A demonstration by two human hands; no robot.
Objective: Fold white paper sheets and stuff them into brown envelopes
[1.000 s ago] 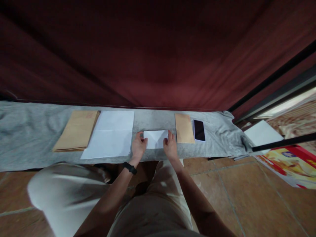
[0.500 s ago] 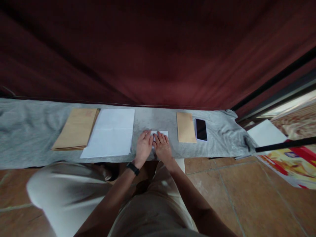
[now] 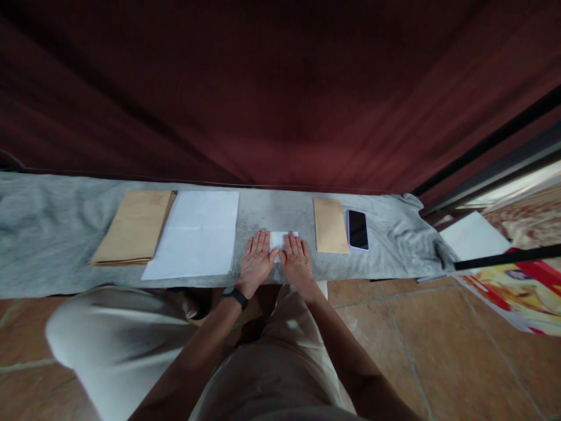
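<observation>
A small folded white paper [image 3: 279, 239] lies on the grey cloth in front of me, partly covered by both hands. My left hand [image 3: 256, 260] rests flat over its left edge, fingers stretched out and thumb pointing inward. On the paper's right side my right hand [image 3: 298, 262] lies flat, its fingers also extended. The two thumbs nearly meet near the paper's lower edge. Left of my hands is a stack of white paper sheets [image 3: 197, 234] with a crease across the top one. A single brown envelope [image 3: 331, 225] lies to the right.
A pile of brown envelopes [image 3: 134, 228] lies left of the white sheets. Beside the single envelope is a phone [image 3: 358, 230] with a dark screen. The grey cloth [image 3: 272, 204] covers a narrow surface before a dark red curtain [image 3: 280, 117]. A colourful box [image 3: 521, 292] stands at right.
My hands have spread apart from the middle of the paper toward its left and right sides, and more of its white surface shows between them.
</observation>
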